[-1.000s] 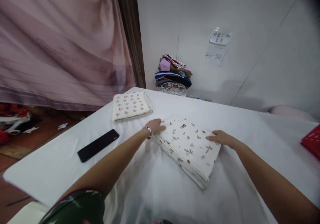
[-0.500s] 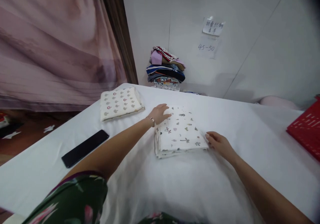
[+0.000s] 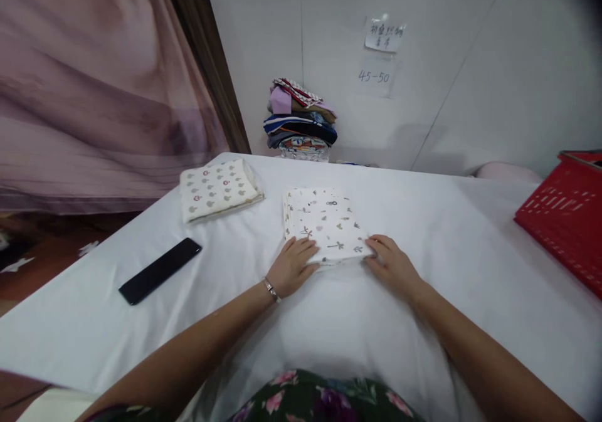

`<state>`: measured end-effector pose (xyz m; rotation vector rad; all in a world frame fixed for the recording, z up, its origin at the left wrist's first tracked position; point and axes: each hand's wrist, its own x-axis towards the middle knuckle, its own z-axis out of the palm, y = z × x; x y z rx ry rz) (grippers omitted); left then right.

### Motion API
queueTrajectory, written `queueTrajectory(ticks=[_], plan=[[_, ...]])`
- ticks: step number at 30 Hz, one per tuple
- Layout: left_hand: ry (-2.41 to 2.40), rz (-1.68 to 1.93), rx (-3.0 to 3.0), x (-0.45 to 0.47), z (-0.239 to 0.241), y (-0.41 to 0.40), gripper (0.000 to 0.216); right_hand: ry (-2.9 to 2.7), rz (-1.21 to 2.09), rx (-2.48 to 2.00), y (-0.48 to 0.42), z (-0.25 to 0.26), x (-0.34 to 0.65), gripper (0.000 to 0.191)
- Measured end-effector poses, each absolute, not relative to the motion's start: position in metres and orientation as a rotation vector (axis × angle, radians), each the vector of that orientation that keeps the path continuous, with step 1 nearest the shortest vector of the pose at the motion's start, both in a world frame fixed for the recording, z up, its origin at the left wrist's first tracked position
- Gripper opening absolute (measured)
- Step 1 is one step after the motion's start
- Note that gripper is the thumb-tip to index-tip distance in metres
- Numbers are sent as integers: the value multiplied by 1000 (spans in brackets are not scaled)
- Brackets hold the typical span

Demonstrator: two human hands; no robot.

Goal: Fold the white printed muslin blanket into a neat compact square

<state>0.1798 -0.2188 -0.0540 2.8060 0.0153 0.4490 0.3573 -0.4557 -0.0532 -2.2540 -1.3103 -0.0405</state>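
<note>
A white folded cloth (image 3: 324, 218) with small plant and figure prints lies in several layers on the white-covered table (image 3: 470, 253), in front of me. My left hand (image 3: 292, 266) grips its near left corner, fingers on top and thumb at the front edge. At the near right corner, my right hand (image 3: 391, 262) closes its thumb and fingers on the edge. Farther left lies a second folded cloth (image 3: 214, 191), cream with grey and red prints, out of reach of both hands' fingers.
A black phone (image 3: 160, 271) lies on the table's left side. The red perforated basket (image 3: 564, 215) stands at the right. Behind the table's far edge is a stack of folded clothes (image 3: 301, 121) against the wall, and a pink curtain (image 3: 108, 96) hangs at the left.
My left hand has come from the cloth's far left side to its near left corner. My right hand has closed on the near right corner, and the cloth sits slightly farther from me.
</note>
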Motion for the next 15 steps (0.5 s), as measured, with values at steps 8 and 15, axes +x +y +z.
queueTrajectory(ticks=[8, 15], plan=[[-52, 443, 2942, 177, -62, -222, 41, -1509, -214, -2286, -458, -71, 363, 34], [-43, 429, 2982, 172, -61, -225, 42, -1472, -150, -2287, -462, -69, 363, 35]])
